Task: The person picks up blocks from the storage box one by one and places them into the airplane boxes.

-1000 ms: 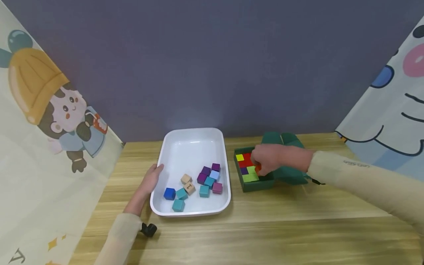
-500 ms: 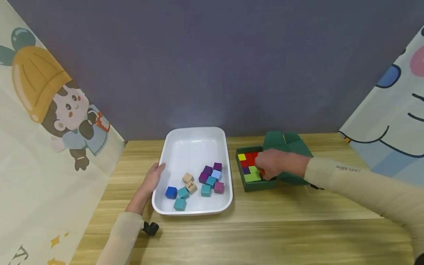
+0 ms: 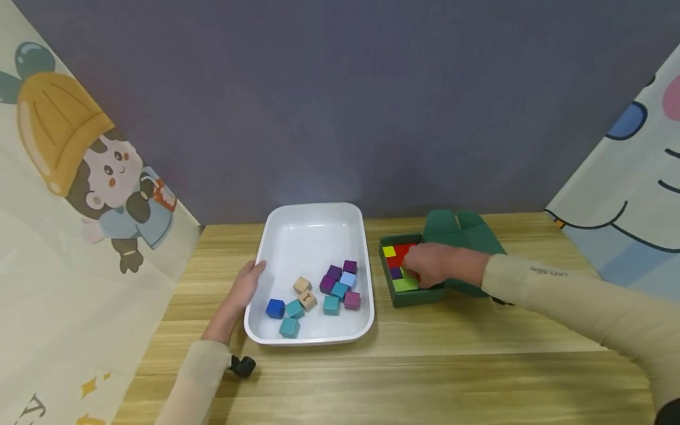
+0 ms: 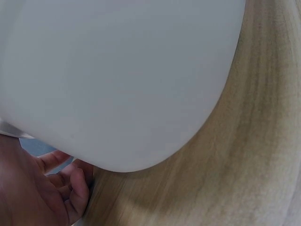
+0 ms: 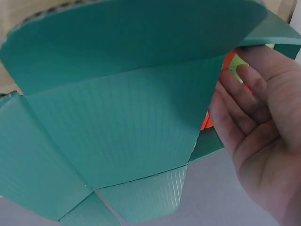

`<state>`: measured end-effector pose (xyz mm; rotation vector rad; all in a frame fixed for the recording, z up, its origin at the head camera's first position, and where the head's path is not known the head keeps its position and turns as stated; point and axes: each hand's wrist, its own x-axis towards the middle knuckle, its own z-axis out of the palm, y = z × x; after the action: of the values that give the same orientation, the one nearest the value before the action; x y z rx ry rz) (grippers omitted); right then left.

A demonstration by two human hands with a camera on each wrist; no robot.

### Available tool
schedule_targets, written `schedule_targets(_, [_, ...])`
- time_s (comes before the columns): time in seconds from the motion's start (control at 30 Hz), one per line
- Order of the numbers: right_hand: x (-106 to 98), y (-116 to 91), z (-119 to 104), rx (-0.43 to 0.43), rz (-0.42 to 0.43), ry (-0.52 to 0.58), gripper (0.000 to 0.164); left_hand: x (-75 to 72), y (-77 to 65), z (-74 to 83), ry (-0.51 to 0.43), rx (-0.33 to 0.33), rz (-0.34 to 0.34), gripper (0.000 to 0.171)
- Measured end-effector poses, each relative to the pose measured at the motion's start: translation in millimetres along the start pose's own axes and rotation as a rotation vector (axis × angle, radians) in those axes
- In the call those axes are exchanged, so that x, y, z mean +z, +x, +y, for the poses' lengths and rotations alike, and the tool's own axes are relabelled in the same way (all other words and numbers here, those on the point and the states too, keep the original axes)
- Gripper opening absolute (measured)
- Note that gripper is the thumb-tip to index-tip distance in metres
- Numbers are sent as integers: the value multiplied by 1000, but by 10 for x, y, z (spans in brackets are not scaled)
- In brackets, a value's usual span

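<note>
In the head view my left hand holds the left rim of a white tray, thumb at the rim. The left wrist view shows its fingers bent beside the tray's outer side. Small cubes lie in the tray, among them a blue cube, a teal cube and a plain wooden cube. My right hand reaches into a green cardboard box, fingers bent down over a lime-green block. Its fingertips are partly hidden, so a pinch cannot be confirmed. Red blocks lie beside them.
The box's green lid is folded back behind my right wrist. Both containers stand on a wooden table. A dark grey panel rises along the back, with printed sheets at the sides.
The right hand first held an orange-red block over the box and lowered it in; now it has shifted slightly left, over the lime-green block. The left hand stays on the tray.
</note>
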<state>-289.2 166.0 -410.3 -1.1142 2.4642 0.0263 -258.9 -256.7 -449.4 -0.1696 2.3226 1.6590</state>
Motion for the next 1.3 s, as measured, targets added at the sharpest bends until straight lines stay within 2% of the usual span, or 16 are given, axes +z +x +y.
schedule_targets(0.13, [13,-5,7,11,6,-24,44,-16,91,-148,-2,6,8,59])
schedule_targets(0.23, [17,-7,20,52,-19,-80,50,-22,157,-275,8,15,15,63])
schedule_targets(0.33, [16,-15,26,76,-55,-125,54,-16,176,-335,13,21,26,65])
schedule_targets(0.57, [-1,-29,26,80,-74,-183,52,-6,164,-335,33,30,39,65])
schedule_targets(0.9, [2,-51,13,57,-89,-252,46,1,166,-322,13,39,31,65])
schedule_targets(1.3, [36,-37,38,42,-61,-225,37,-6,172,-319,2,47,22,63])
